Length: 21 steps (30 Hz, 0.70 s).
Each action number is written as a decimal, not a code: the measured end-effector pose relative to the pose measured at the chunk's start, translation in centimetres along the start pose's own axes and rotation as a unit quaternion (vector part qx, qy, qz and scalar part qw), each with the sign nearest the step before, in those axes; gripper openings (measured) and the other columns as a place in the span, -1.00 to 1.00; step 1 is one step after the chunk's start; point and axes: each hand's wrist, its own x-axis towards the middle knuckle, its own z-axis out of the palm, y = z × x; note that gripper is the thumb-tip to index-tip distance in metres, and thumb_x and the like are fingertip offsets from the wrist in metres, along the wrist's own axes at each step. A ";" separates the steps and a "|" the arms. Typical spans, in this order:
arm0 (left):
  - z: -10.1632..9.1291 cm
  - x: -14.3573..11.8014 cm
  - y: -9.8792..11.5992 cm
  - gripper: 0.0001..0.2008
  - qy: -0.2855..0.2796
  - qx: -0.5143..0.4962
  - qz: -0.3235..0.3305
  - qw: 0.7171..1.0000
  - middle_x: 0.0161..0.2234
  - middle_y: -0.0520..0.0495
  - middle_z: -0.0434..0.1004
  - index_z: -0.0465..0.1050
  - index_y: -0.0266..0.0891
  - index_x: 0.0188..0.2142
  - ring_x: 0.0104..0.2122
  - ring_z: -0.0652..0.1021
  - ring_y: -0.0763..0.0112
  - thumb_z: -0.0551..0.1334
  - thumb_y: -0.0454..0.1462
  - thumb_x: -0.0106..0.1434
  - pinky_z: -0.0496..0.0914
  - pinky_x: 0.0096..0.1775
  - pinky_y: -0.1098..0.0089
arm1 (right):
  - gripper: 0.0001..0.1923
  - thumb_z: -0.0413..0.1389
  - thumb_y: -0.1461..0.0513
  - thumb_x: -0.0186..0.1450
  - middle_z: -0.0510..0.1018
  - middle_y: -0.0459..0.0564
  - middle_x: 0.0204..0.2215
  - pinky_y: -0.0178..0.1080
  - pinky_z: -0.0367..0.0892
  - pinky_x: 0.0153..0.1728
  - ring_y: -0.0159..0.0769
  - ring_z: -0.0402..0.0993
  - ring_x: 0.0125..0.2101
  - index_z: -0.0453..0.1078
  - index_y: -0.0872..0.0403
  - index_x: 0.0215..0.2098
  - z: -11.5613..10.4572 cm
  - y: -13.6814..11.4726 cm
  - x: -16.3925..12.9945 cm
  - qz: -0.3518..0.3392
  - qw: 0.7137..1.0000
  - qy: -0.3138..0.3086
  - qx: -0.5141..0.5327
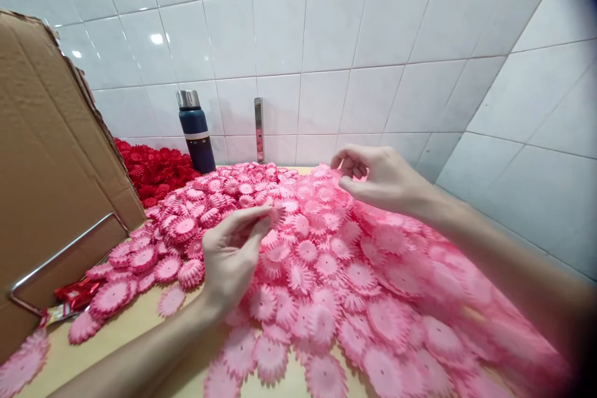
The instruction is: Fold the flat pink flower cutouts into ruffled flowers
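My left hand is closed in a pinch, thumb against fingertips, on the edge of a small pink fabric flower disc with a toothed rim. It hovers over a heap of similar pink flower discs, many stacked in layers with a small hole in the middle. Farther back and to the right, my right hand is raised over the heap with its fingers curled and thumb drawn in. Whether anything thin sits between those fingertips is not clear against the pink behind.
A cardboard box with a bent metal bar stands at the left, beside a red shiny wrapper. Behind are red flower discs, a dark blue bottle and a metal strip on the tiled wall.
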 end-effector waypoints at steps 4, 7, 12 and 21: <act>0.3 0.2 -0.5 -0.80 -0.013 -0.005 -0.025 1.000 -0.22 -0.02 0.65 0.54 -0.18 -0.17 -0.22 0.64 0.38 0.33 -0.34 0.17 0.58 -0.12 0.37 | -0.75 0.06 0.31 0.08 0.55 -0.04 -0.47 -0.20 0.28 -0.41 -0.23 0.42 -0.44 0.48 0.05 -0.28 -1.0 0.7 0.2 0.033 0.999 -0.027 0.011; 0.3 0.1 -1.0 -0.76 -0.034 0.001 -0.046 0.998 -0.14 -0.05 0.61 0.51 -0.18 -0.12 -0.13 0.60 0.37 0.31 -0.32 0.19 0.54 -0.08 0.38 | -0.82 0.06 0.31 0.08 0.55 -0.05 -0.47 -0.18 0.30 -0.39 -0.22 0.44 -0.43 0.49 0.03 -0.40 -1.0 0.2 0.1 0.005 0.998 -0.052 0.027; 0.0 0.2 -1.3 -0.79 -0.045 0.025 -0.063 0.997 -0.11 -0.10 0.58 0.48 -0.21 -0.13 -0.09 0.57 0.33 0.28 -0.29 0.21 0.49 -0.03 0.34 | -0.90 0.10 0.24 0.15 0.54 -0.05 -0.51 -0.16 0.29 -0.40 -0.23 0.41 -0.44 0.43 0.03 -0.51 -0.9 -0.7 -0.1 -0.020 0.997 -0.067 0.030; -0.1 0.4 -1.4 -0.82 -0.042 0.006 -0.060 0.997 -0.15 -0.07 0.57 0.48 -0.21 -0.17 -0.11 0.57 0.36 0.28 -0.33 0.20 0.48 -0.03 0.36 | -0.80 0.20 0.21 0.12 0.61 -0.06 -0.46 -0.24 0.31 -0.42 -0.29 0.46 -0.44 0.24 0.01 -0.37 -0.9 -0.6 -0.4 0.017 0.984 -0.096 0.149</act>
